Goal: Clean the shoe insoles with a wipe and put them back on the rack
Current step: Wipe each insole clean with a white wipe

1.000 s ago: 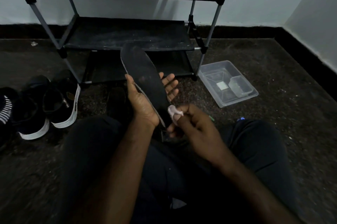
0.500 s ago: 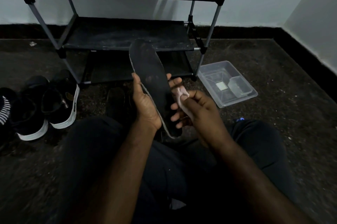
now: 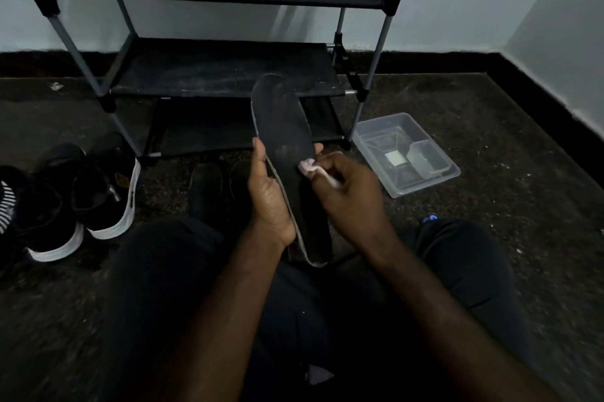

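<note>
A long black insole [image 3: 283, 127] with a pale edge stands tilted above my lap, toe end toward the rack. My left hand [image 3: 269, 202] grips it from the left side, thumb along its edge and fingertips showing past its right side. My right hand [image 3: 348, 190] pinches a small white wipe [image 3: 307, 167] and presses it on the insole's middle. The black shoe rack [image 3: 225, 74] with grey poles stands behind, its shelves bare.
Black sneakers with white soles [image 3: 78, 202] sit on the dark floor at the left. Two dark flat shapes [image 3: 206, 187] lie on the floor under the insole. A clear plastic tub [image 3: 407, 153] stands at the right of the rack. My dark-trousered legs fill the foreground.
The insole has shifted right and more upright in my left hand. My right hand has carried the wipe from the heel end up along the insole to its middle.
</note>
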